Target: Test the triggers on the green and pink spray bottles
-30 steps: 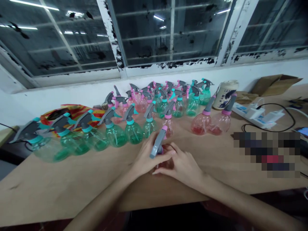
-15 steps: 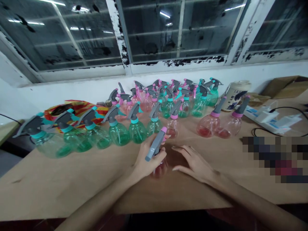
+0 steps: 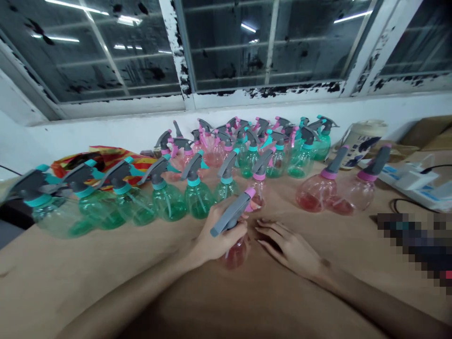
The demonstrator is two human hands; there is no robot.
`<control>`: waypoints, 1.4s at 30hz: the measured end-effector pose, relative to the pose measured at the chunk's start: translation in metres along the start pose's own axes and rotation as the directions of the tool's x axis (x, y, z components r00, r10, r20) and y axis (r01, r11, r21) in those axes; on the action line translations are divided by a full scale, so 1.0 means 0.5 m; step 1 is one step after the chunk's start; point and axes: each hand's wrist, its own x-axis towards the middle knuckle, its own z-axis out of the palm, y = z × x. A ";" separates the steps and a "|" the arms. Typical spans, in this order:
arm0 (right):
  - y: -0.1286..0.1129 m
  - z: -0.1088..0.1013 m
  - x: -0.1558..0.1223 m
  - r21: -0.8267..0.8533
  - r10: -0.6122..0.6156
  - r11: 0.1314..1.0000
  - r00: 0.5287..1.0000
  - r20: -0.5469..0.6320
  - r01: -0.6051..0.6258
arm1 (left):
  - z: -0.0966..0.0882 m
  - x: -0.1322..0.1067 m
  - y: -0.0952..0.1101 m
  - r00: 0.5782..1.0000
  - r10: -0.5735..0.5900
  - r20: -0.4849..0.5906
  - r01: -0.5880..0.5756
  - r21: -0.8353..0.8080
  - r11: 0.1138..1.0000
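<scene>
My left hand [image 3: 221,235] is wrapped round the neck of a pink spray bottle [image 3: 236,256] with a grey trigger head and pink nozzle. Red liquid shows in its base, which appears to rest on the table. Just right of it, my right hand [image 3: 287,245] lies low over the tabletop, fingers stretched out and holding nothing. Behind the left hand stands another pink spray bottle [image 3: 259,184]. A row of green spray bottles [image 3: 170,205] with turquoise collars runs off to the left. Two more pink spray bottles [image 3: 314,193] stand close together to the right.
Many pink and green spray bottles crowd the wall at the back. A striped red and yellow bag [image 3: 109,157] lies behind the green row. On the right are a printed pale container [image 3: 365,136], a cardboard box [image 3: 432,132], and a power strip [image 3: 406,181] with cables.
The view has shifted closer to the table. My left hand keeps its hold on the pink spray bottle, and my right hand's fingers have lowered and drawn slightly together.
</scene>
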 end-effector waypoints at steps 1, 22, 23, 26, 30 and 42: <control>-0.003 0.003 0.005 0.005 -0.011 1.000 1.000 -0.001 0.011 | -0.002 0.001 0.002 1.000 0.011 0.006 -0.011 0.007 1.000; 0.008 -0.005 0.004 0.233 0.172 0.958 0.985 0.011 -0.170 | 0.003 0.002 0.017 0.988 -0.134 -0.079 0.137 0.041 0.990; 0.006 -0.004 0.003 0.224 0.186 0.957 0.982 0.004 -0.182 | 0.002 0.004 0.016 0.993 -0.110 -0.041 0.112 0.054 0.992; 0.005 -0.001 0.000 0.193 0.175 0.965 0.984 0.017 -0.175 | 0.002 0.005 0.016 0.999 -0.054 0.006 0.053 0.083 0.995; 0.005 0.003 -0.005 0.122 0.161 0.978 0.986 0.054 -0.166 | 0.005 -0.001 0.016 0.997 -0.061 -0.043 0.063 0.053 0.997; 0.001 -0.001 -0.012 -0.039 0.074 0.997 0.990 0.119 -0.070 | 0.000 0.014 0.008 0.997 0.071 0.030 -0.072 0.039 0.997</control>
